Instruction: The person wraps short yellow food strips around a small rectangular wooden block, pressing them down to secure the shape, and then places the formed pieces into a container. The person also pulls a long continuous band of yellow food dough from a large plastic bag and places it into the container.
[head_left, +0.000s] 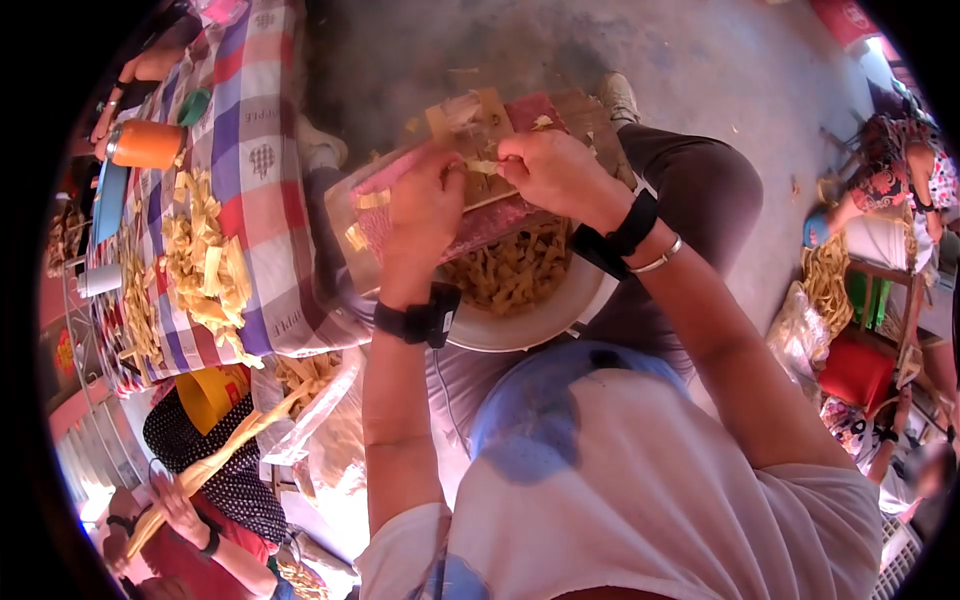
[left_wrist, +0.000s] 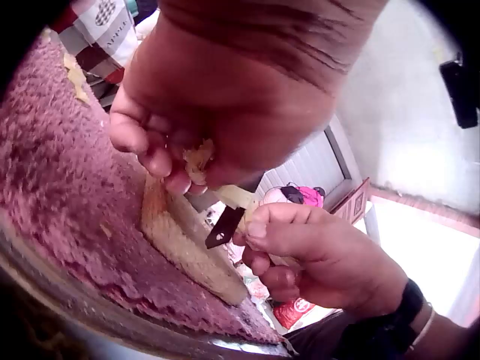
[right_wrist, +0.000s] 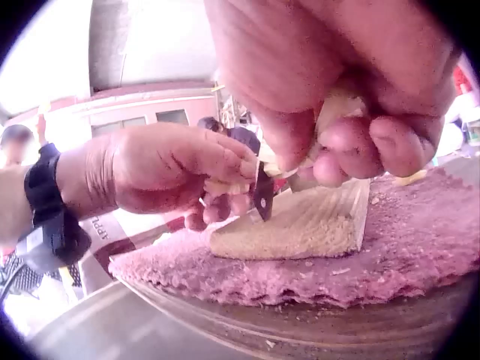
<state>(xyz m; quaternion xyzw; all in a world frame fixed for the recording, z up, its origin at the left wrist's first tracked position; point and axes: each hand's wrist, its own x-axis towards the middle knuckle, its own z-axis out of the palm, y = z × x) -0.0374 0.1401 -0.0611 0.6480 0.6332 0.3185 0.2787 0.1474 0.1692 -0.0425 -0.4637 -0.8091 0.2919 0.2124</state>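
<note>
In the head view both hands meet above a pink pad (head_left: pixel 490 222) on a board across the lap. The left hand (head_left: pixel 428 205) has curled fingers around a pale yellow strip (left_wrist: pixel 199 161). The right hand (head_left: pixel 565 178) pinches a yellow strip (head_left: pixel 483 167) between thumb and fingers. A dark blade (right_wrist: pixel 264 196) stands between the two hands, just over a wooden block (right_wrist: pixel 292 229) on the pad; whether it is fixed there, I cannot tell. Beneath the board, a white basin (head_left: pixel 485 341) holds many short yellow pieces (head_left: pixel 515 270).
At left, a checked cloth (head_left: pixel 265 215) bears piled yellow strips (head_left: pixel 205 260) and an orange cup (head_left: pixel 145 144). A person in red (head_left: pixel 205 555) at lower left holds a long strip. More people, a red stool (head_left: pixel 857 370) and strips are at right.
</note>
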